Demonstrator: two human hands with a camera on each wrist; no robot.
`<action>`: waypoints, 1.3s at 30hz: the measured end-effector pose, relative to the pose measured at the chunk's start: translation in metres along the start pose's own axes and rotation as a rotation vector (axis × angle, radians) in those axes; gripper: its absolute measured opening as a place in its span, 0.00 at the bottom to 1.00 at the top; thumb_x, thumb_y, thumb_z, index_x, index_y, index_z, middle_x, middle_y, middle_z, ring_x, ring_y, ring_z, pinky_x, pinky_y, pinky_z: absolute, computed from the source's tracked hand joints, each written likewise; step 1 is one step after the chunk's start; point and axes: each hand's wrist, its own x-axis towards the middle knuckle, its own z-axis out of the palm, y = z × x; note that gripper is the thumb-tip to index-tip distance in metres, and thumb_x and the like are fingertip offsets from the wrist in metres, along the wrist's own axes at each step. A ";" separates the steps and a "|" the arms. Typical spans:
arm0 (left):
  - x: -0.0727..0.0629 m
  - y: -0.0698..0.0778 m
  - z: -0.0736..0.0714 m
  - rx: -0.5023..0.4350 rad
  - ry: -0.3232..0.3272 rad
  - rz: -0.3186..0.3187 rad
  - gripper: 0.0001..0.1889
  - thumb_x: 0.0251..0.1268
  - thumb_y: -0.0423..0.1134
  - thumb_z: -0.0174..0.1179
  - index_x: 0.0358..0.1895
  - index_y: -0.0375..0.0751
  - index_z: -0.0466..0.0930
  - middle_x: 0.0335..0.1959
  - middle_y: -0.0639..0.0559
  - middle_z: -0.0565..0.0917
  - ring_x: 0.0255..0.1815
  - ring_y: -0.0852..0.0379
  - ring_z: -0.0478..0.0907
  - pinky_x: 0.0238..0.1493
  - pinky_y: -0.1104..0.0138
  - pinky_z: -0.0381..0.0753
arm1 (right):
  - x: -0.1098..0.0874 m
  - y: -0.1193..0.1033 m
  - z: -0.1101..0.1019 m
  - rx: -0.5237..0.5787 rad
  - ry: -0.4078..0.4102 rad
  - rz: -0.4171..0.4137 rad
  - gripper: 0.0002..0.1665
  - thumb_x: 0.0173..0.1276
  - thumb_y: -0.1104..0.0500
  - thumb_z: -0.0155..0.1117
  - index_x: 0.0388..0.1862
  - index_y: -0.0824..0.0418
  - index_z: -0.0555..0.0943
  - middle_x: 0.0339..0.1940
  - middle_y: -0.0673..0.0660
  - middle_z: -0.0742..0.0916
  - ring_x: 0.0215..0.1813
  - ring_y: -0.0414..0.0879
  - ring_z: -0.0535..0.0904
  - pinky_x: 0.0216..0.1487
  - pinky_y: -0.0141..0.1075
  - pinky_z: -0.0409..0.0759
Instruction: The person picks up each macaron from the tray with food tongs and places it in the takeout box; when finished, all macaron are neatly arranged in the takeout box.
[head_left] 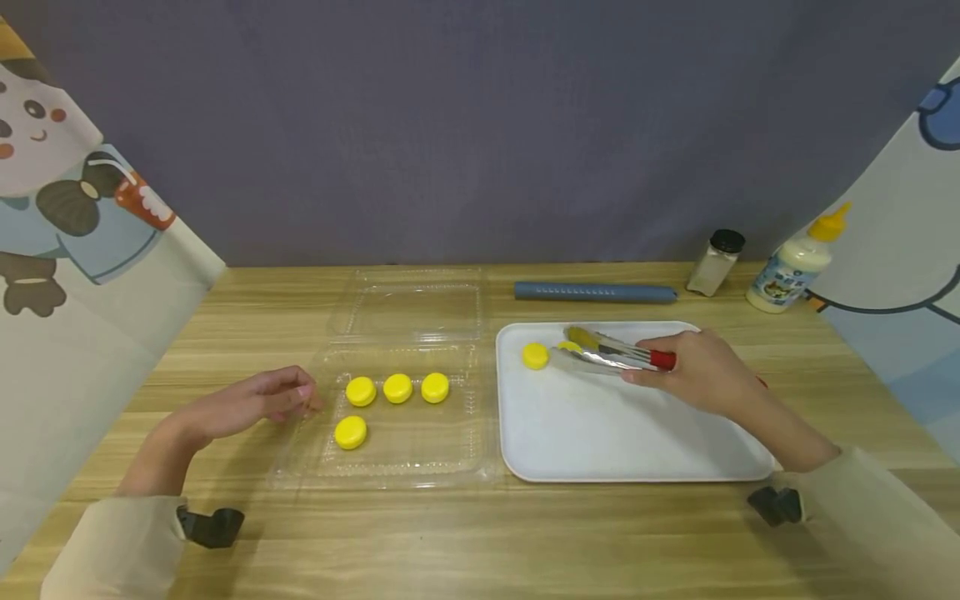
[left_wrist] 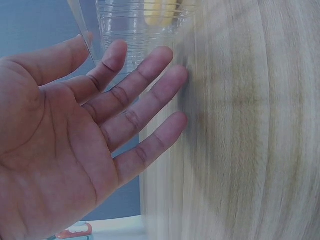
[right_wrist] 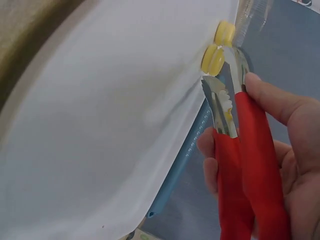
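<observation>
Two yellow macaron-shaped discs (head_left: 536,356) are sitting close together on the white tray (head_left: 615,442), so an off-centre squeeze of the red-handled metal tongs (right_wrist: 260,160) could be knocking one away. The nearer disc (right_wrist: 213,60) is lying at the tong tips, beyond the right hand's (head_left: 697,367) fingers, which are gripping the handles; the left hand's (head_left: 240,404) fingers are spreading loosely beside the clear clamshell box (head_left: 420,442).

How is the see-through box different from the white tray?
The box is clear; the tray is white. The box has an open lid; the tray has none. The box holds four yellow discs; only two show over the tray. Both lie on the table.
</observation>
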 end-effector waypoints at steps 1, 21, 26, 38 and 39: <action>0.000 0.000 0.000 0.000 0.002 -0.001 0.16 0.84 0.44 0.44 0.57 0.33 0.72 0.55 0.42 0.79 0.53 0.47 0.76 0.52 0.52 0.76 | -0.001 0.000 0.001 0.001 0.006 0.004 0.37 0.66 0.42 0.72 0.59 0.71 0.82 0.10 0.44 0.58 0.17 0.40 0.52 0.22 0.35 0.57; 0.001 -0.001 0.000 -0.017 -0.008 0.003 0.16 0.85 0.43 0.43 0.57 0.32 0.71 0.55 0.41 0.79 0.49 0.48 0.75 0.51 0.52 0.76 | -0.009 -0.001 0.003 -0.039 0.122 -0.001 0.30 0.64 0.46 0.75 0.55 0.67 0.86 0.08 0.42 0.57 0.16 0.39 0.49 0.21 0.34 0.53; 0.001 -0.001 0.000 -0.013 -0.013 0.013 0.16 0.85 0.42 0.43 0.57 0.31 0.71 0.54 0.41 0.79 0.47 0.47 0.74 0.50 0.52 0.76 | -0.009 -0.001 -0.002 -0.041 0.125 -0.017 0.30 0.64 0.46 0.75 0.55 0.68 0.85 0.08 0.42 0.57 0.15 0.38 0.49 0.20 0.33 0.52; 0.002 -0.001 0.000 -0.006 -0.011 0.011 0.16 0.85 0.42 0.42 0.58 0.31 0.71 0.54 0.42 0.79 0.48 0.48 0.75 0.50 0.52 0.76 | -0.008 -0.018 -0.019 -0.076 0.168 -0.088 0.26 0.63 0.49 0.77 0.52 0.66 0.88 0.07 0.41 0.57 0.15 0.36 0.48 0.18 0.31 0.51; 0.002 -0.001 0.000 -0.006 -0.012 0.011 0.16 0.85 0.42 0.42 0.57 0.31 0.71 0.54 0.42 0.79 0.48 0.48 0.75 0.50 0.52 0.76 | -0.008 -0.021 -0.021 -0.079 0.166 -0.090 0.26 0.63 0.49 0.77 0.52 0.65 0.88 0.07 0.41 0.57 0.15 0.37 0.48 0.18 0.31 0.51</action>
